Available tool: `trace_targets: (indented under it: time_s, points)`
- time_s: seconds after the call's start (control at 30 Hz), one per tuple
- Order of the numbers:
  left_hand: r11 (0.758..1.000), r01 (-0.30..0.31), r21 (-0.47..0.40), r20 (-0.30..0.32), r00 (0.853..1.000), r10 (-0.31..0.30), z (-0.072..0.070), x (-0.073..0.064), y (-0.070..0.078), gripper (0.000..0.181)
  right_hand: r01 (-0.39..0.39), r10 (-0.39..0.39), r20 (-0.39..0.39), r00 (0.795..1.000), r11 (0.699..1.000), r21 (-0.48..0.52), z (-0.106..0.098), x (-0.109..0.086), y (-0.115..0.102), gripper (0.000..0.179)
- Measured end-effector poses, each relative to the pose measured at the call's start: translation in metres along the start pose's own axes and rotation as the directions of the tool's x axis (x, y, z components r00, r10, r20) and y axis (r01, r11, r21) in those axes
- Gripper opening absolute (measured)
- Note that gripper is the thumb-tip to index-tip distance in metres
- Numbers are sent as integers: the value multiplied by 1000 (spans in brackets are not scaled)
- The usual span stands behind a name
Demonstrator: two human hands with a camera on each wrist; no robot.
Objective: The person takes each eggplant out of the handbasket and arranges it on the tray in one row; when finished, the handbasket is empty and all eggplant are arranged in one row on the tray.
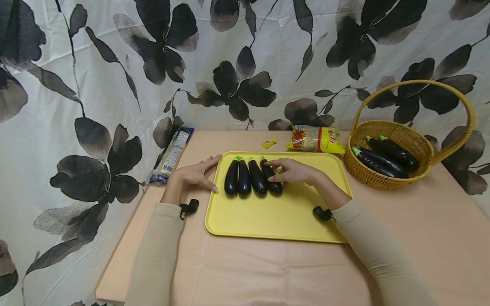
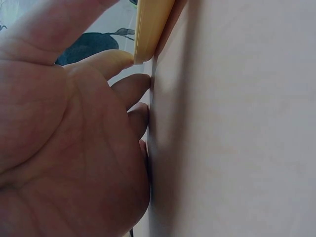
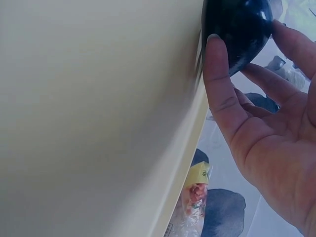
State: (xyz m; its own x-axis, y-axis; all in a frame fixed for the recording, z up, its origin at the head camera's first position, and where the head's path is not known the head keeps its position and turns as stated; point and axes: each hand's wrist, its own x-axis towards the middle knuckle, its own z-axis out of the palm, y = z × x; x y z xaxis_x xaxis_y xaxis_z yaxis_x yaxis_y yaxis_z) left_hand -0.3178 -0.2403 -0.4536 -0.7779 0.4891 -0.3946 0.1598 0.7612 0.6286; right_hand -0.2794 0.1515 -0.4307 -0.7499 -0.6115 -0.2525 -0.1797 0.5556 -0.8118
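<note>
Beige sleeves [image 1: 155, 246] reach across a table [image 1: 245, 272] toward four eggplants [image 1: 257, 178] on a yellow tray [image 1: 268, 219]

Head view: the glossy, green-stemmed eggplants lie side by side in the tray's upper left part. A person's left hand [image 1: 195, 174], fingers spread and grasping nothing, touches the tray's left edge with the thumb. The right hand [image 1: 296, 171] has curved fingers and thumb around the rightmost eggplant [image 1: 275, 188]. Beyond the tray lie a small yellow packet [image 1: 269, 143] and a yellow-ended bag [image 1: 317, 139]; at right, a wicker basket [image 1: 367, 175] holds three more eggplants [image 1: 383, 165]. Left wrist view: the open palm stands beside the tray's edge. Right wrist view: digits pinch the rightmost eggplant from both sides, the bag showing past the tray's rim
</note>
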Motion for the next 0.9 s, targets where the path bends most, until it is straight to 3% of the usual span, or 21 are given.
trace_targets:
  time_s: [0.33, 0.53, 0.7, 0.9]
  points:
    - [1000, 5, -3, -4, 1000, -5, 0, 1, 1, 137, 4, -4, -11, 1000, 1000, -13, -3, -1, 3, 72]
    - [1000, 1, -11, -1, 1000, -1, 1, 1, 1, 138, 70, -88, -122, 989, 987, -146, -15, -16, -3, 68]
    - [1000, 0, -15, -2, 1000, 0, 0, 1, 1, 138, 129, -191, -287, 939, 966, -224, -30, -37, -7, 62]
    - [1000, -10, -25, -1, 1000, 10, 0, 1, 0, 138, 129, -220, -452, 865, 966, -223, -48, -67, -6, 56]
